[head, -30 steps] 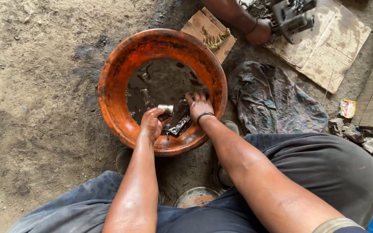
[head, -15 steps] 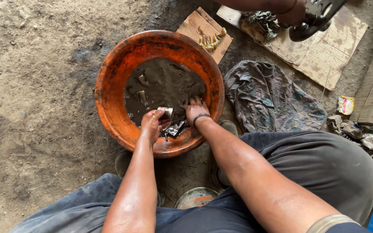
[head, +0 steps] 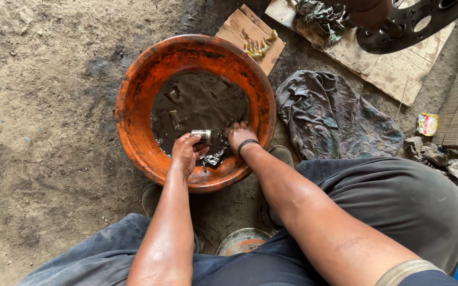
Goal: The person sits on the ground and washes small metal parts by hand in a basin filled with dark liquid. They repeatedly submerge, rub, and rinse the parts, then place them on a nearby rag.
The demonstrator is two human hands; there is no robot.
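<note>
While left hand (head: 185,153) grips metal cylinder (head: 201,135), orange basin (head: 133,106) holds dark liquid (head: 202,100).

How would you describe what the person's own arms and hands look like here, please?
Both forearms are bare and sleeveless as far as the view shows, with no gloves on the left hand or right hand. A thin black band circles the right wrist. The fingers look grimy and wet.

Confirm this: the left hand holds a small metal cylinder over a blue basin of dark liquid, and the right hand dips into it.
One thing is wrong: the basin is orange, not blue, as the head view shows. The left hand does hold the small metal cylinder over the dark liquid, and the right hand dips into it.
</note>
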